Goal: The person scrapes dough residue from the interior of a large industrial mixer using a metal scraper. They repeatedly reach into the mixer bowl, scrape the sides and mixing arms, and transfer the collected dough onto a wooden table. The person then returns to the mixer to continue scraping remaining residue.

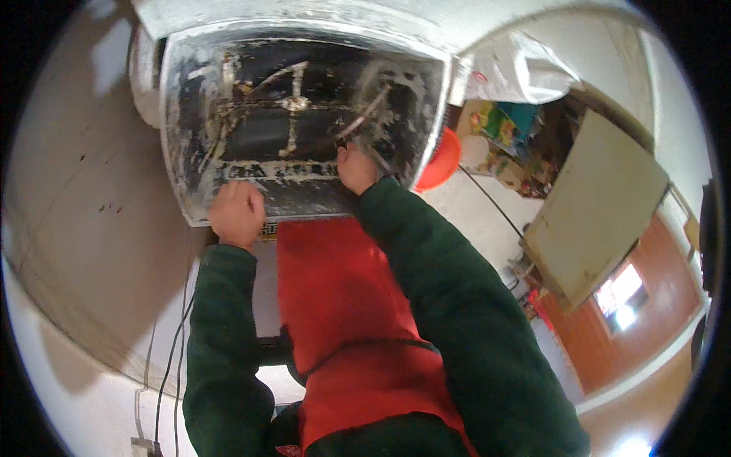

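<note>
A dark panel (pixel 257 134) with a pale raised rim lies before me, its surface smeared with whitish residue. Pale streaks form a cross around a small round piece (pixel 296 103) on it. My left hand (pixel 237 211) is curled at the near left corner, over the rim; whether its fingers grip anything is hidden. Over the right part of the panel, my right hand (pixel 358 165) is closed around something with a small dark end. A thin, pale, blurred strip (pixel 368 111) extends from beside that hand towards the upper right; its kind is unclear. A red apron (pixel 342 274) covers my front.
An orange-red plastic basin (pixel 442 163) stands right of the panel. Farther right are a pile of mixed items (pixel 514 145) and a tilted greenish-grey board (pixel 597 208). A wall (pixel 97 171) borders the left side, with dark cables (pixel 165 377) lower down. White plastic (pixel 508 71) lies at upper right.
</note>
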A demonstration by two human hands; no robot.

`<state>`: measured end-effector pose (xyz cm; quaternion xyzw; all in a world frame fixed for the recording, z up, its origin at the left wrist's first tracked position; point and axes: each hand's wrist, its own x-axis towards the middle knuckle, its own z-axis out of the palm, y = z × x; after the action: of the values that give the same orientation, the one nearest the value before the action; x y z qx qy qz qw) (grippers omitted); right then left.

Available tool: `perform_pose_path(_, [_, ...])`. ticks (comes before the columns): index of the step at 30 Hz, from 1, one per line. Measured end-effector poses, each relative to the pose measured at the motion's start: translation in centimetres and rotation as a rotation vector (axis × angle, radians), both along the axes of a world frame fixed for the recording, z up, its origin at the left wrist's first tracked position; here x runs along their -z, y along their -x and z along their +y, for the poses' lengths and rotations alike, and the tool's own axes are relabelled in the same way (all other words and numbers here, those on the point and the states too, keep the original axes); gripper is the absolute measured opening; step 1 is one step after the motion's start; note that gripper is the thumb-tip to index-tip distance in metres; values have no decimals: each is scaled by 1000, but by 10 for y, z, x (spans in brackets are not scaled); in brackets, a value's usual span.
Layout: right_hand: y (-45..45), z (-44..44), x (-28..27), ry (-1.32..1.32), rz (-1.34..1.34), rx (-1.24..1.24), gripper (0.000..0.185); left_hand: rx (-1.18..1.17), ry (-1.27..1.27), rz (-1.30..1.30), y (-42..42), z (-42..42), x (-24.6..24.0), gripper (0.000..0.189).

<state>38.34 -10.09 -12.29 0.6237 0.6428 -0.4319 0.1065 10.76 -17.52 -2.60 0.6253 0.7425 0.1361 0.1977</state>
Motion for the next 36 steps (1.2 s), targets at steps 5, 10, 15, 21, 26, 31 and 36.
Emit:
perform_pose_path(5, [1, -1, -27, -303, -98, 141, 49, 12, 55, 90, -3, -1, 1, 17])
perform_pose_path(10, [4, 24, -7, -348, -218, 215, 56, 53, 69, 78, -2, 3, -2, 17])
perform_pose_path(15, [14, 40, -10, 13, -287, 180, 61, 50, 70, 73, -4, 1, -1, 17])
perform_pose_path(21, [14, 40, -28, -12, -269, 196, 59, 113, 86, 147, -1, 3, -1, 18])
perform_pose_path(26, [16, 14, -19, -240, -218, 325, 45, 121, 58, 138, -2, 5, -4, 18])
perform_pose_path(31, [15, -4, -8, 25, -186, 580, 43, 129, 76, 145, 0, 5, -4, 18])
perform_pose_path(36, [16, -10, -2, -191, -182, 571, 44, 106, 87, 134, -1, 3, -3, 17])
